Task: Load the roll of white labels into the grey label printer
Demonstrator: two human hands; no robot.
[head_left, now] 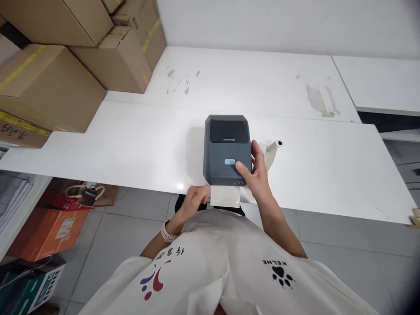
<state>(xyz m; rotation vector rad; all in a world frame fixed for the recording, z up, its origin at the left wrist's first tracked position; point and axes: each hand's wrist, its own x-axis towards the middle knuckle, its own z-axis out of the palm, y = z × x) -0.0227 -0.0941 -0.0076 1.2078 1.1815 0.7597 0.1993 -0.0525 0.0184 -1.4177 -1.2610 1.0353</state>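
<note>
A dark grey label printer (226,151) with a black window and a light oblong button stands at the table's front edge. From its front hangs a strip of white label paper (225,196). My right hand (258,175) grips the printer's right side, the thumb on top next to the button and the fingers along the side. Curled closed, my left hand (195,197) is at the printer's front left corner, beside the left edge of the paper. Its fingertips are partly hidden, so I cannot tell whether it pinches anything.
A small white paper roll (274,145) with a loose tail lies right of the printer. Cardboard boxes (49,87) are stacked at the left on the white table (147,131). Below left are an orange box (49,229) and a paper bag (106,194).
</note>
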